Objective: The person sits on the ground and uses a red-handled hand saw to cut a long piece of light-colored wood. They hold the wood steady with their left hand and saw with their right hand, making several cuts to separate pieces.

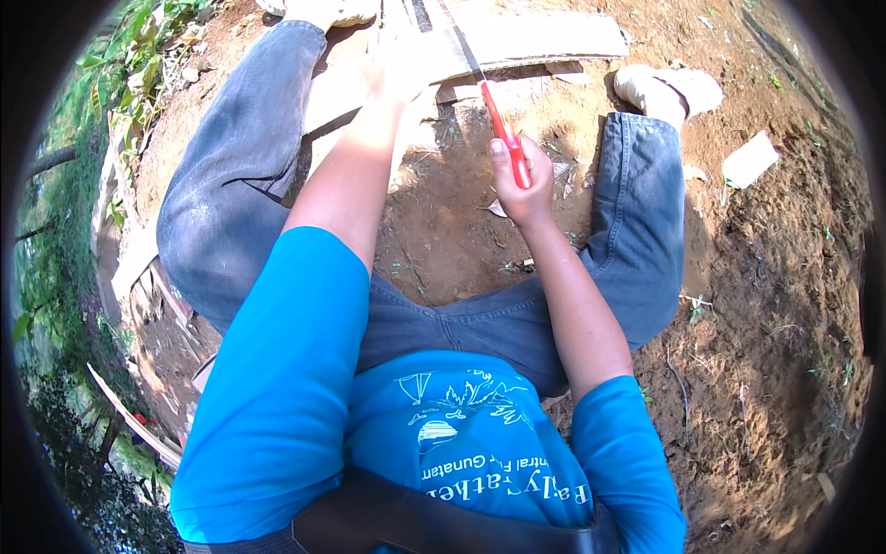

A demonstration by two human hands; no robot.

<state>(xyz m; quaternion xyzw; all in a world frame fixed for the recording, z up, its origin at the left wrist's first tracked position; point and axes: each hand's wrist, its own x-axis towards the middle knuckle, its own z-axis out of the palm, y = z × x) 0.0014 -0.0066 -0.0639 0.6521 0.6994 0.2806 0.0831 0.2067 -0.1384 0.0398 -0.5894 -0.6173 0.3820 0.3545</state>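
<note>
Right hand [528,185] wrapped round red-handled bladed tool [496,115]; blade over pale board [563,42] between the feet. Left hand [392,74] near board, grip lost in glare. Work seemingly underway; done and remaining portions unclear.

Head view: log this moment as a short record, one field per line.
Right grip: closed around the red handle of a long-bladed tool
Blade: crosses the pale board in view; contact unclear
Left grip: by the board; glare hides the fingers
Legs: spread, blue-grey trousers
Ground: brown earth
Far right: pale flat piece
</note>
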